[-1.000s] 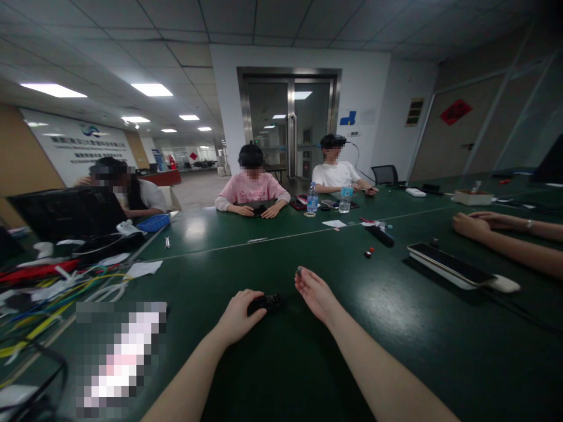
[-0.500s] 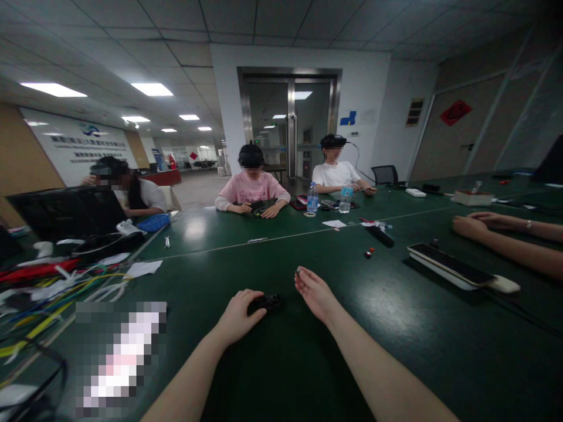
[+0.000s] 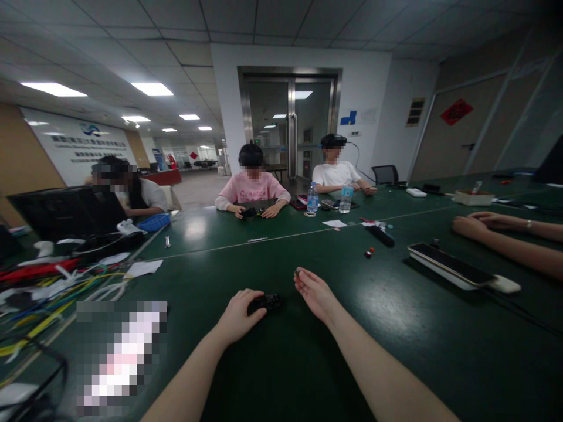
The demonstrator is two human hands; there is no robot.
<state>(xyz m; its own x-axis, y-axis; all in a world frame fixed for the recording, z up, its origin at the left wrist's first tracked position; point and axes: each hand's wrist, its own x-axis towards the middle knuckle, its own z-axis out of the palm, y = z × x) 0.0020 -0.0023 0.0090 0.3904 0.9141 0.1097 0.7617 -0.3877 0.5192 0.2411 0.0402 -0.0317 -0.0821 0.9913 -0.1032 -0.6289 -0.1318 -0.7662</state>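
Note:
My left hand [image 3: 241,316] is closed around the near end of a small black handheld device [image 3: 269,302] lying on the green table [image 3: 211,264]. Its far end shows what look like buttons, and it resembles a remote control. A little to the right, my right hand [image 3: 313,293] is raised with the palm turned inward. Its thumb and fingertips pinch a tiny dark item [image 3: 298,272], too small to name. The two hands are apart, with the device's free end pointing toward the right one.
Cables [image 3: 65,293] and a pixelated bright object [image 3: 127,351] lie on the left. A phone-like slab [image 3: 453,266] rests at right, near another person's forearms [image 3: 510,231]. Water bottles [image 3: 346,197], small parts [image 3: 368,253] and a black tool-like item [image 3: 380,235] sit farther off.
My hands and the black device stay almost still. Across the table, the person in pink has shifted a black object leftward.

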